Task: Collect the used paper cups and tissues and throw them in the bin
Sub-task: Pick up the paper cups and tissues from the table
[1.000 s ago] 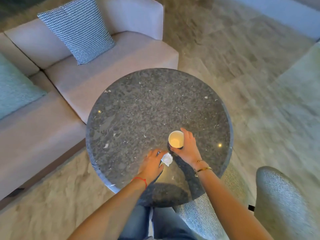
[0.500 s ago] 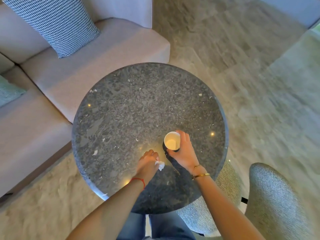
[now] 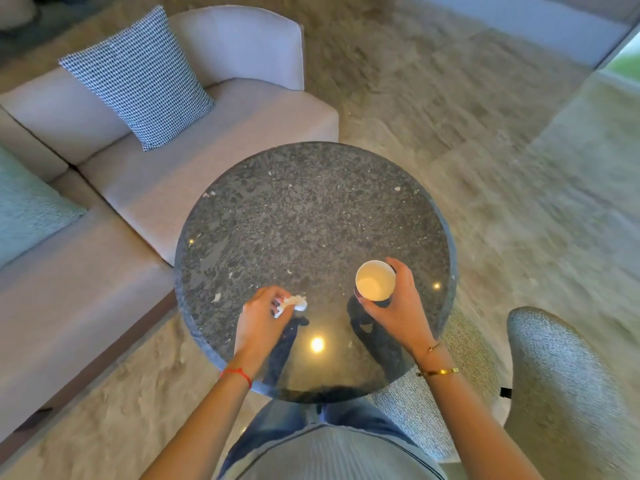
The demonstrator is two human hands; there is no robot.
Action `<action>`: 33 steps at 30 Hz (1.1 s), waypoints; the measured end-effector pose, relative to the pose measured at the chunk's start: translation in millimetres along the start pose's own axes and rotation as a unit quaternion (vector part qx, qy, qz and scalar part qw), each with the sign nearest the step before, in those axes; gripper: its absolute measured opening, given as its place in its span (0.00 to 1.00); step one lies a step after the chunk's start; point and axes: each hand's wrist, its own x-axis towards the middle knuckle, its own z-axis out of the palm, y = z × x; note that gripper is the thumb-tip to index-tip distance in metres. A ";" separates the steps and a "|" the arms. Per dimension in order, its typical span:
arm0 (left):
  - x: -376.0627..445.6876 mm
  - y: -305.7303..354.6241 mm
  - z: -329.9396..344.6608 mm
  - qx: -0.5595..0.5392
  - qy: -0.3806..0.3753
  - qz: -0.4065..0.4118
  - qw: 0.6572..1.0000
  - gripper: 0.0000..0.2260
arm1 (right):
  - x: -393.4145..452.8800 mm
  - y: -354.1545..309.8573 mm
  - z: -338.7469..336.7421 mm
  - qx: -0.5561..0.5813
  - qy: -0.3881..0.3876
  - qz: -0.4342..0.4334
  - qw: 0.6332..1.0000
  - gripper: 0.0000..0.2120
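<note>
Two things of the task are held above the round counter (image 3: 311, 216). A paper cup (image 3: 375, 280) is gripped by the right hand (image 3: 398, 306), whose fingers are curled round its side; the cup is held upright over the near right part of the counter, and its white inside is seen from above, with a dark band showing at its lower outer wall. Nothing can be made out inside it but a pale bottom. A crumpled white tissue (image 3: 293, 304) is pinched by the left hand (image 3: 261, 315) over the near left part of the counter; the wad is small and wrinkled, and part of it is hidden by the curled fingers. Whether cup and tissue touch the counter cannot be told; dark reflections of both hands are seen in the polished top below them. The two hands are held well apart.

The counter is made of dark speckled stone, and a bright spot of light is mirrored between the hands. A red string is worn on the left wrist and gold bracelets on the right. A pale sofa (image 3: 166, 174) with a checked cushion (image 3: 138, 77) is placed beyond the counter at the left, and a grey textured chair (image 3: 554, 375) stands at the right.
</note>
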 end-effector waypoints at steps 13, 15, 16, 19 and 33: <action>-111.4 -20.9 -40.8 -0.035 -0.096 0.113 0.988 0.09 | -234.9 -23.9 3.6 0.031 0.203 0.096 0.974 0.35; -129.5 -17.2 -40.9 -0.031 -0.113 0.144 0.983 0.11 | -280.6 -28.4 3.4 0.034 0.236 0.121 0.964 0.35; -138.9 -13.8 -39.8 -0.023 -0.124 0.157 0.980 0.11 | -302.2 -29.8 2.6 0.033 0.251 0.134 0.958 0.36; -168.9 2.0 -30.2 -0.016 -0.163 0.191 0.968 0.11 | -363.4 -32.7 -3.9 0.033 0.300 0.171 0.938 0.35; -342.6 147.8 132.4 0.005 -0.341 0.386 0.857 0.12 | -598.6 18.9 -79.2 0.027 0.515 0.324 0.793 0.34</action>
